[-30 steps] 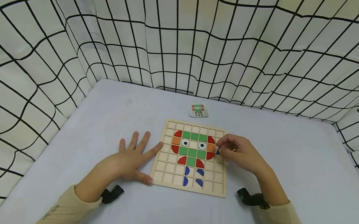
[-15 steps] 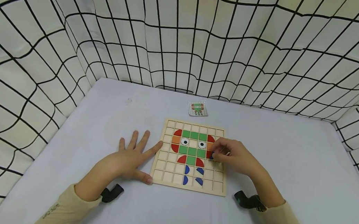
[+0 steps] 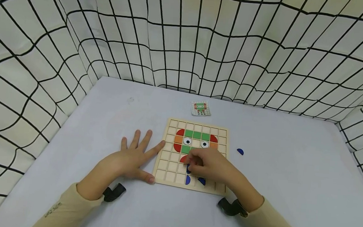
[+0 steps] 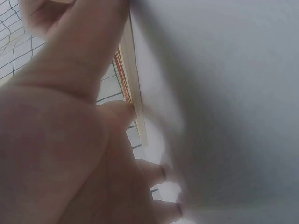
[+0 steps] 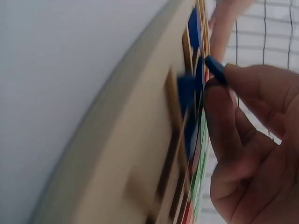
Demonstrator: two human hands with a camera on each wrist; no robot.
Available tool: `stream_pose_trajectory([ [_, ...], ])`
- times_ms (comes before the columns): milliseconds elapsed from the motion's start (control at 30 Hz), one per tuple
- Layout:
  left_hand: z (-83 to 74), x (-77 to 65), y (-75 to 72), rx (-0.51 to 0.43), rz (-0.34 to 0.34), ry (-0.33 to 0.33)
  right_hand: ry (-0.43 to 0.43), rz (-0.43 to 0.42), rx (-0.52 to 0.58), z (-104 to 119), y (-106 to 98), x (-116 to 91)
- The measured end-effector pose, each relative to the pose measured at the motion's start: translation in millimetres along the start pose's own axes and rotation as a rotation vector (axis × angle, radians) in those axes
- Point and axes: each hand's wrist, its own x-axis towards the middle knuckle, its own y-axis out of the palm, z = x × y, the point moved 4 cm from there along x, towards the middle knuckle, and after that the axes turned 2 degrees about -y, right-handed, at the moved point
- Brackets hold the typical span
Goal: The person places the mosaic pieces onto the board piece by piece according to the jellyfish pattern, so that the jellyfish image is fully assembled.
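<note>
A wooden grid board carries red, green, orange and blue pieces and two eye discs. My right hand is over its lower middle and hides some pieces. Between its thumb and index finger it pinches a blue half-circle piece, tilted just above the board. Fingers spread, my left hand lies flat on the table, with index finger and thumb touching the board's left edge. Other blue half-circles lie in the board's bottom rows. One loose blue half-circle lies on the table right of the board.
A small pattern card with a similar coloured figure lies behind the board. The table has a white cover. Black netting stands in front of white sheets around its back and sides.
My right hand has moved left and toward me, from the board's right edge to its lower middle, with the blue half-circle. The loose blue half-circle has come into view. My left hand stays put.
</note>
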Motion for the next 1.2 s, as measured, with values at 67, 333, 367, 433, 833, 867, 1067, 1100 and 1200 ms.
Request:
stream_pose_trajectory([
  [67, -0.1, -0.6, -0.4, 0.0, -0.001, 0.005, 0.008, -0.001, -0.07, 7, 5, 7],
  [333, -0.7, -0.3, -2.0, -0.002, 0.002, 0.013, 0.037, 0.0, -0.171, 19, 10, 16],
  [367, -0.9, -0.3, -2.2, -0.001, 0.006, 0.01, 0.036, -0.001, -0.17, 19, 10, 16],
  [433, -1.2, -0.5, -2.8, -0.001, 0.008, 0.006, 0.032, -0.002, -0.169, 20, 11, 17],
  [833, -2.6, 1.5, -2.1, -0.002, 0.009, -0.005, 0.043, -0.042, -0.166, 14, 2, 15],
  [867, -2.8, 2.0, -1.5, -0.005, 0.007, -0.005, 0.051, -0.066, -0.149, 10, -3, 12],
  [1067, -3.5, 4.5, 2.3, 0.0, 0.015, -0.018, 0.176, -0.27, -0.057, -29, -53, -21],
  [1100, -3.4, 4.5, 2.3, -0.001, 0.014, -0.019, 0.199, -0.304, -0.052, -37, -62, -28],
  [1200, -2.3, 3.9, 1.6, -0.005, 0.007, -0.024, 0.258, -0.375, -0.052, -58, -84, -46],
])
